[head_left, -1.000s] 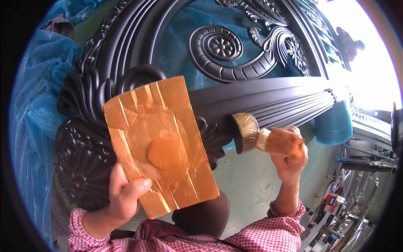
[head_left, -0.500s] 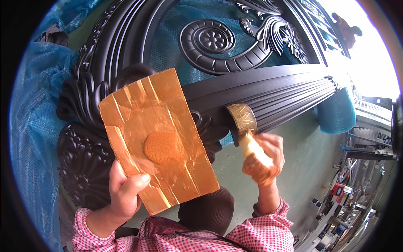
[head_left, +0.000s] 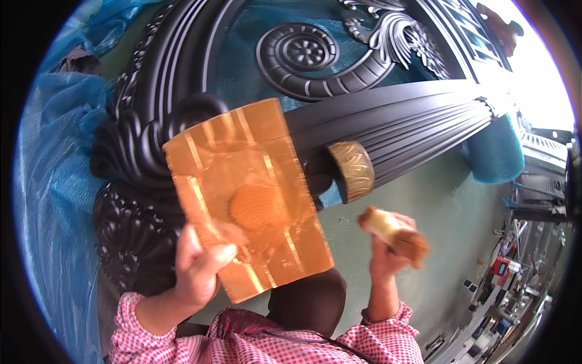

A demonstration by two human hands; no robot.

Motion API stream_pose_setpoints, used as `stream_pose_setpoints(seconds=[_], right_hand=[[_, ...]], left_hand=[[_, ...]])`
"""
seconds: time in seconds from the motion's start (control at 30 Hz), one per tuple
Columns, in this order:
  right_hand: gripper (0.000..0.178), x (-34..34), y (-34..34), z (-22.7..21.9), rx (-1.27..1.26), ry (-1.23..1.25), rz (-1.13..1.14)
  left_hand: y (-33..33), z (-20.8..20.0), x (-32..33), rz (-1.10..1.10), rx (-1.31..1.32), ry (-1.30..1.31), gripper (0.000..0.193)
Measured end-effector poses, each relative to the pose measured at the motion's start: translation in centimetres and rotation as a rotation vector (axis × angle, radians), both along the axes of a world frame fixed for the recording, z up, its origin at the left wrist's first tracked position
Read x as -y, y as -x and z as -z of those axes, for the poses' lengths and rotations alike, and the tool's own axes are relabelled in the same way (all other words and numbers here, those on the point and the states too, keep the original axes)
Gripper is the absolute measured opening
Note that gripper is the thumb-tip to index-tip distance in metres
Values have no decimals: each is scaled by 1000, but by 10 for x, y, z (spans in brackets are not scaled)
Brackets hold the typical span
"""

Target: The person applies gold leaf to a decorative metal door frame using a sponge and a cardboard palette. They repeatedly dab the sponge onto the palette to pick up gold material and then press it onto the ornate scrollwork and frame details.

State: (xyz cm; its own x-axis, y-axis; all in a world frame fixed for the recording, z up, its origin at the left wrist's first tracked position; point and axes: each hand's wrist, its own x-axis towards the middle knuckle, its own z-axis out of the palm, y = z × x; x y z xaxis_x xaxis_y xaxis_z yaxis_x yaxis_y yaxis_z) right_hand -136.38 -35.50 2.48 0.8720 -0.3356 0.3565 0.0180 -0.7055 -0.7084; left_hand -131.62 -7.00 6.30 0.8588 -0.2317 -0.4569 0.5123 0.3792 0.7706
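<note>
My left hand [head_left: 203, 267] grips a gold-coated, creased cardboard sheet [head_left: 276, 161] by its lower left edge, thumb on top. A round, rough orange-gold patch [head_left: 257, 207] shows at the sheet's middle. Off to the right, my right hand [head_left: 388, 255] is closed around a soft, sponge-like pad [head_left: 388, 227], cream with gold-brown ends; motion blurs it. The pad is apart from the ornate black frame [head_left: 339, 121]. A gold, pattern-embossed band [head_left: 353, 171] on the fluted black bar lies above and left of that hand. The sheet hides part of the frame.
Black scrollwork [head_left: 303, 54] spreads across the far side. Blue bubble wrap [head_left: 54, 182] lies along the left, with a blue wrapped roll [head_left: 497, 151] under the bar's right end. Shelves with tools and boxes [head_left: 503, 285] stand at right; another person [head_left: 502, 30] is at far right.
My right hand has drawn the pad away from the gold band, down and to the right, and tilted it. The sheet in my left hand sits slightly farther right in view.
</note>
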Motion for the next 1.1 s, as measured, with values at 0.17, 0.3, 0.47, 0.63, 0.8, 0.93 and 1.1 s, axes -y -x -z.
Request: stream_pose_setpoints(seconds=[0.17,0.3,0.47,0.63,0.8,0.93,1.1], right_hand=[[47,-20,-27,-44,103,-207,-342],[43,-41,-41,-61,-53,-167,-452],[39,-51,-66,-79,-8,231,-638],[35,-48,-64,-85,-7,323,-586],[29,-51,-71,-87,-81,424,-800],[26,-7,-90,-77,48,236,-377],[22,1,-134,-72,-157,154,-510]], left_hand=[[-1,-3,14,60,33,43,42],[1,-6,16,90,106,42,44],[1,-8,21,106,121,89,45],[0,-4,21,111,135,36,43],[1,-2,16,65,190,-8,42],[-6,-9,5,-65,103,42,44],[-5,-7,-6,-128,68,31,45]])
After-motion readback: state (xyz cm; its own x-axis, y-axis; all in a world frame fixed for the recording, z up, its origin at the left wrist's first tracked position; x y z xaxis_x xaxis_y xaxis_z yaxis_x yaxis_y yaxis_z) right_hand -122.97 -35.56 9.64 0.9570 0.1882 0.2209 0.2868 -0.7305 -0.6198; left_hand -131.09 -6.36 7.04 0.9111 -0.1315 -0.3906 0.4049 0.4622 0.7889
